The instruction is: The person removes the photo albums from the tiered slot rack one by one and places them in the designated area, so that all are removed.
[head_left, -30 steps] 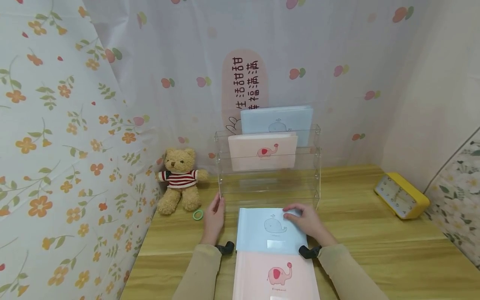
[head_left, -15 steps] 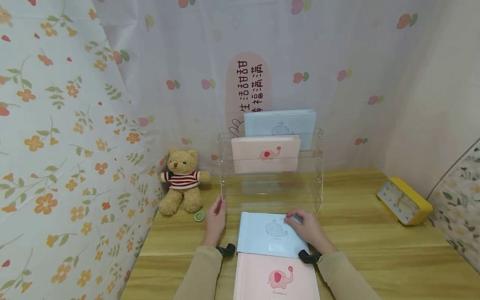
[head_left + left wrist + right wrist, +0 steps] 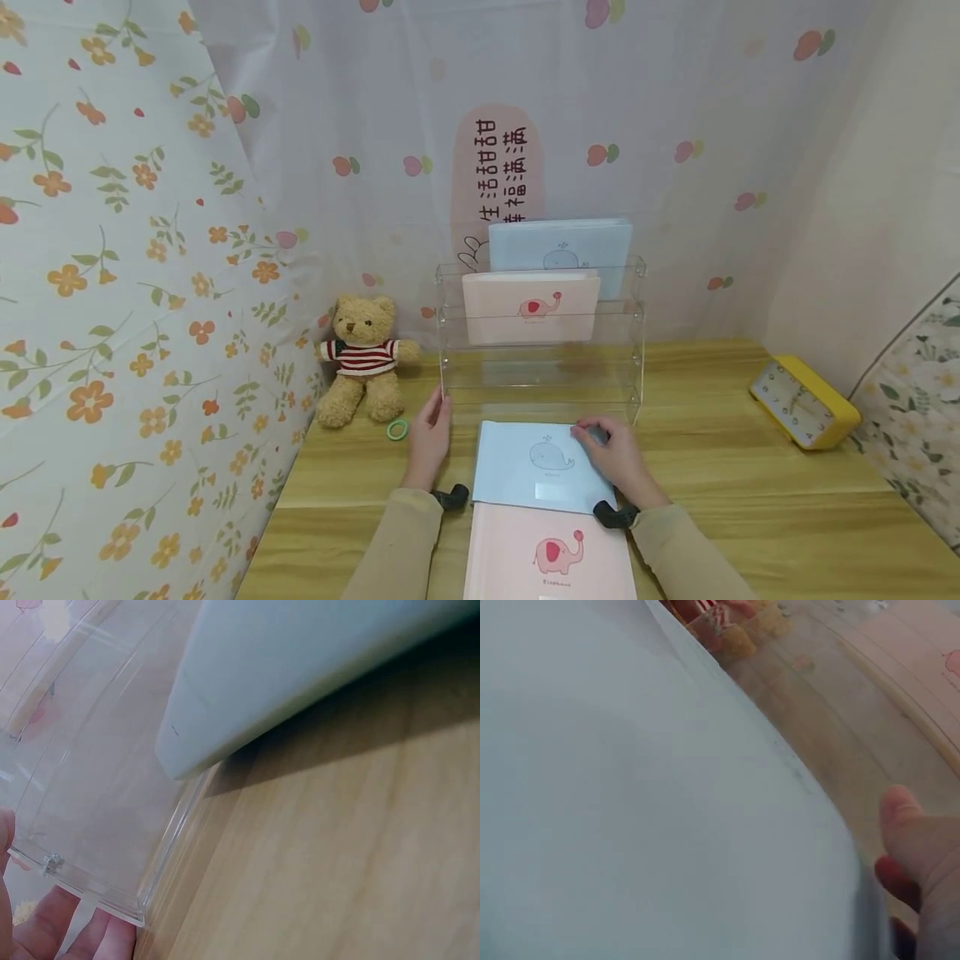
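**Two books racked, two still on the surface**

The left hand (image 3: 429, 442), fingers straight and holding nothing, rests against the lower left corner of the clear acrylic rack (image 3: 637, 333); the left wrist view shows fingertips (image 3: 45, 930) touching that corner. Two books already stand in the rack: a pink elephant book (image 3: 530, 307) in front and a blue whale book (image 3: 558, 246) behind it, at 12 o'clock from the hands.

The blue book on the surface (image 3: 536, 467) lies just before the rack, and the right hand (image 3: 617, 458) curls its fingers over its far right corner. At 6 o'clock from it lies a pink book (image 3: 549, 554), untouched. By my judgement, half is done.

The wooden surface (image 3: 750, 500) carries a teddy bear (image 3: 363, 358) and a green ring (image 3: 397, 430) at 9 o'clock, and a yellow clock (image 3: 804, 402) at 3 o'clock. Floral curtains (image 3: 112, 250) enclose it.
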A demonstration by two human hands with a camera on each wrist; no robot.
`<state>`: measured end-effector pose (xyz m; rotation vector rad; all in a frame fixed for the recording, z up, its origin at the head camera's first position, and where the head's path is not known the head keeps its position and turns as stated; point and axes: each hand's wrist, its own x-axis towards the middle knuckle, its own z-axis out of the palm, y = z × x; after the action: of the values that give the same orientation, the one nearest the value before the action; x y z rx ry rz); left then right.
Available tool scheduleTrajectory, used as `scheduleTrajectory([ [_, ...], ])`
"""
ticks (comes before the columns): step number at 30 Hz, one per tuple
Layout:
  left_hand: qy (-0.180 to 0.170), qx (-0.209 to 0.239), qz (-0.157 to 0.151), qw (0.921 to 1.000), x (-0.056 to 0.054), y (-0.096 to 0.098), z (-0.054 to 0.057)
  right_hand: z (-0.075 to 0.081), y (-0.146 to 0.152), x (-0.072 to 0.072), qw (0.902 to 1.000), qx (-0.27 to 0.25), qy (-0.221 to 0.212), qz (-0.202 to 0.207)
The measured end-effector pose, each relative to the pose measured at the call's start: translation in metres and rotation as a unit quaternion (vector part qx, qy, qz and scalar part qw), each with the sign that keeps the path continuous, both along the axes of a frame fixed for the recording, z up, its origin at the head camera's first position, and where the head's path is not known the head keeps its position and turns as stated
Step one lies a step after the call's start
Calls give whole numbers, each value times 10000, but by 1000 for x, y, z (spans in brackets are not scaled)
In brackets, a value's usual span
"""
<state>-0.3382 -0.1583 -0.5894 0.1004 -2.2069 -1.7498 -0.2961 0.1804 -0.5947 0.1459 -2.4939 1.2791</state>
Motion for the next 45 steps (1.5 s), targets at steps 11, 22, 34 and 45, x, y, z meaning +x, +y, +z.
scheduleTrajectory([
  [11, 165, 87, -11, 9998, 0, 2, 3, 64, -3, -18, 9752, -536, 2141, 174],
  [22, 144, 68, -63, 9999, 0, 4, 1, 208, -2, -55, 9856, -528, 1600, -152],
  [34, 162, 9, -32, 9999, -3, -1, -1, 225, -5, -86, 9977, -598, 278, -136],
  [45, 144, -16, -94, 9999, -3, -2, -1, 245, -11, -100, 9990, -436, 46, -71],
])
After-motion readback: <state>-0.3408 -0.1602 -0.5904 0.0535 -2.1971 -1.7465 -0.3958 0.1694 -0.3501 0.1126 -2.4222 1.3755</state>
